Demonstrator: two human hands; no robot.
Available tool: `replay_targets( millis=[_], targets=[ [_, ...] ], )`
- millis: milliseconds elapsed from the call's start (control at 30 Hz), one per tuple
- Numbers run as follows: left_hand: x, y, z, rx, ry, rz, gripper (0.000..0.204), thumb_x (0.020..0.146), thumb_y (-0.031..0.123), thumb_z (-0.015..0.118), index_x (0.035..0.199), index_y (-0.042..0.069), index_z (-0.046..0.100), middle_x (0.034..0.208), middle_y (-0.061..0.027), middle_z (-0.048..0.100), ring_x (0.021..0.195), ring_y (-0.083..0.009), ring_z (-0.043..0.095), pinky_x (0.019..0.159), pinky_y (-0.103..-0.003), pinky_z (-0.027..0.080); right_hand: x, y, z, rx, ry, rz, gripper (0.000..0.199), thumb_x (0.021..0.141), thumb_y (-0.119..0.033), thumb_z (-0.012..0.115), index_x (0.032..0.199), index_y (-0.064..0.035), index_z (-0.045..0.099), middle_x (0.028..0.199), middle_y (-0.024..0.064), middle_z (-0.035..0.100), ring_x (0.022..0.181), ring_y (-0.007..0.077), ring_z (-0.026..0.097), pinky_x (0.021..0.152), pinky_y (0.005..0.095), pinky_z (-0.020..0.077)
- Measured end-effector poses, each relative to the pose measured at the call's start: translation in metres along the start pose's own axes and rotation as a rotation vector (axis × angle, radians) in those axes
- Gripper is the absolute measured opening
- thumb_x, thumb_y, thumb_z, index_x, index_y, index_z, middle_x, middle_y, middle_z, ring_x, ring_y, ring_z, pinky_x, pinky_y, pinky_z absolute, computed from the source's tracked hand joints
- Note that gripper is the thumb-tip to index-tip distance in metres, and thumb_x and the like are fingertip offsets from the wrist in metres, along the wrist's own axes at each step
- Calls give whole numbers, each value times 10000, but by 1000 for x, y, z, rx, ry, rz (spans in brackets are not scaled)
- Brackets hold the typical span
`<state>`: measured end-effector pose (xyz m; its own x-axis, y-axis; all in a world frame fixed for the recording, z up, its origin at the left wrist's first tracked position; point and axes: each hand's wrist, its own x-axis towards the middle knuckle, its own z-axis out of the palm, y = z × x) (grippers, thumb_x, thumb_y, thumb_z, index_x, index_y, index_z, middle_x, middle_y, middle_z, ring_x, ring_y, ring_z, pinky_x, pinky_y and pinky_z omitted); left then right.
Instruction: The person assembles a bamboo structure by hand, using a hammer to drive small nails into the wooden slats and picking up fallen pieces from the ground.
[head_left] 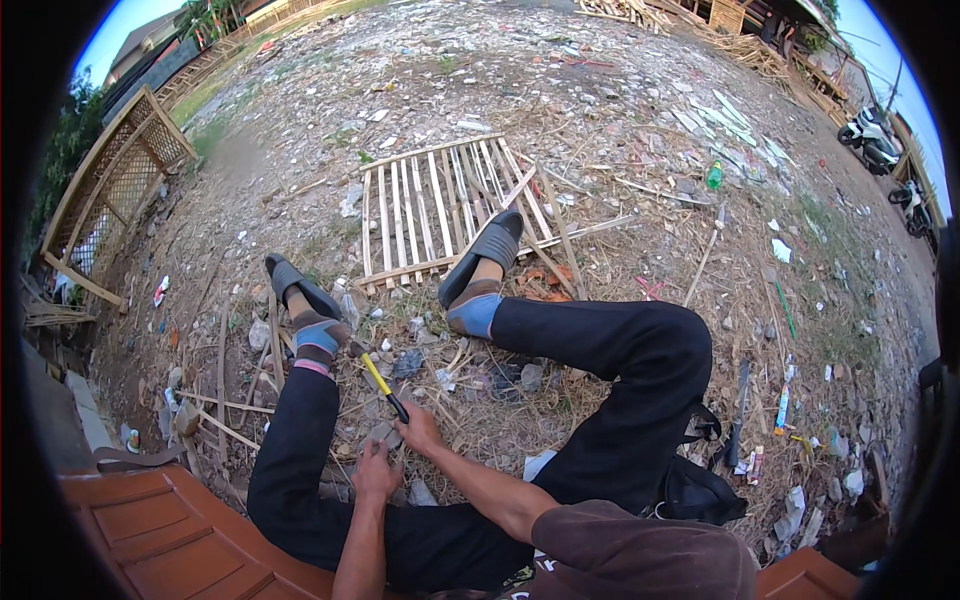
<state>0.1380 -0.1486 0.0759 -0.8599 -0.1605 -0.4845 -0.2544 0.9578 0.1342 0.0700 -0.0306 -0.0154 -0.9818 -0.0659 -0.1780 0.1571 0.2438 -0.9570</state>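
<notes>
I sit on littered ground with my legs spread, in black trousers and sandals. My right hand [420, 432] grips the black end of a hammer [378, 381] with a yellow and black handle. Its head lies low by my left foot [315, 335]. Just below it, my left hand [376, 472] closes on a small grey piece [383, 436] on the ground between my legs; what the piece is I cannot tell.
A bamboo slat panel [440, 200] lies flat beyond my feet. A lattice fence panel [110, 190] leans at the left. A red-brown panelled board [170, 540] sits at lower left, a black bag [700, 490] by my right hip. Motorcycles [875, 140] stand far right.
</notes>
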Motion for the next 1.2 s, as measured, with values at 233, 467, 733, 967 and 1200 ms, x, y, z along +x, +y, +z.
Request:
replay_targets(
  millis=[233,467,733,967,1200],
  targets=[
    [3,14,-6,-69,121,2,571,839,314,742,1342,82,603,1385,-117,553,1265,-341,545,1025,-484,470,-3,-2,-18,4,77,-21,346,840,-179,724,1156,-68,635,830,177,672,776,344,663,729,439,506],
    [14,52,-29,-95,377,373,254,837,180,752,1077,98,747,1031,-135,692,986,-353,662,854,-454,526,-9,-19,-67,117,15,-33,291,832,-144,721,1087,-38,628,824,127,689,753,251,675,703,395,517],
    [28,92,-45,-272,318,326,185,859,148,731,1026,73,702,911,-152,729,858,-352,706,726,-455,538,-3,-43,-105,163,44,-42,195,856,-114,696,1013,-34,612,742,63,641,650,152,613,599,342,485],
    [82,153,-60,-330,175,435,396,873,123,716,1255,57,640,923,-181,730,843,-360,714,731,-449,545,20,-54,-173,215,167,-4,226,879,-168,701,995,-3,599,737,149,642,656,280,633,623,403,486],
    [151,260,-51,-552,152,586,276,898,93,701,1167,30,702,901,-113,723,788,-177,690,709,-322,542,98,-49,-324,-33,664,-19,243,867,-139,711,1004,6,572,818,185,680,720,345,681,666,450,500]
  ],
)
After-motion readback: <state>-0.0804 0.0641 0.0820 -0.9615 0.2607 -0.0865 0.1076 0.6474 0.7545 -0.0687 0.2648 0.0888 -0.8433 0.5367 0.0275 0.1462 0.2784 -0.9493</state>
